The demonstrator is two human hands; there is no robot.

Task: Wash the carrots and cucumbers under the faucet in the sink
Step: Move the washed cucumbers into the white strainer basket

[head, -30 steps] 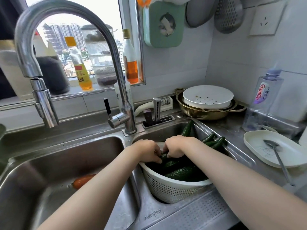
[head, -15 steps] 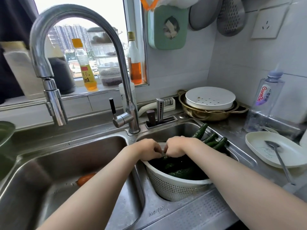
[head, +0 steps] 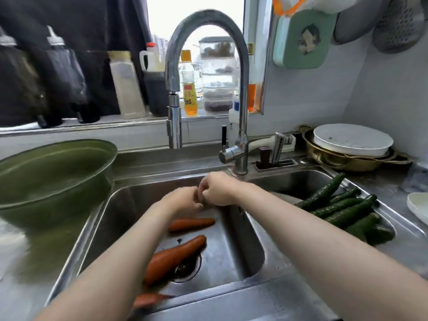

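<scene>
Three orange carrots lie in the left sink basin (head: 231, 246): one (head: 191, 224) behind, a big one (head: 176, 258) over the drain, a third (head: 148, 300) at the front edge under my left arm. Several dark green cucumbers (head: 340, 210) are piled in the right basin. My left hand (head: 183, 201) and my right hand (head: 218, 189) meet above the left basin, fingers curled and touching each other; nothing shows between them. The faucet spout (head: 174, 126) hangs just behind and above them, with no water visible.
A large green basin (head: 53, 172) sits on the counter left of the sink. The faucet lever (head: 224, 137) stands behind my right hand. A gold pot with a white strainer (head: 352, 140) and a white plate (head: 419, 207) are at the right. Bottles line the windowsill.
Both hands left the cucumbers in the right basin and moved left, over the carrot basin. The view swung left, so the carrots and the green basin now show.
</scene>
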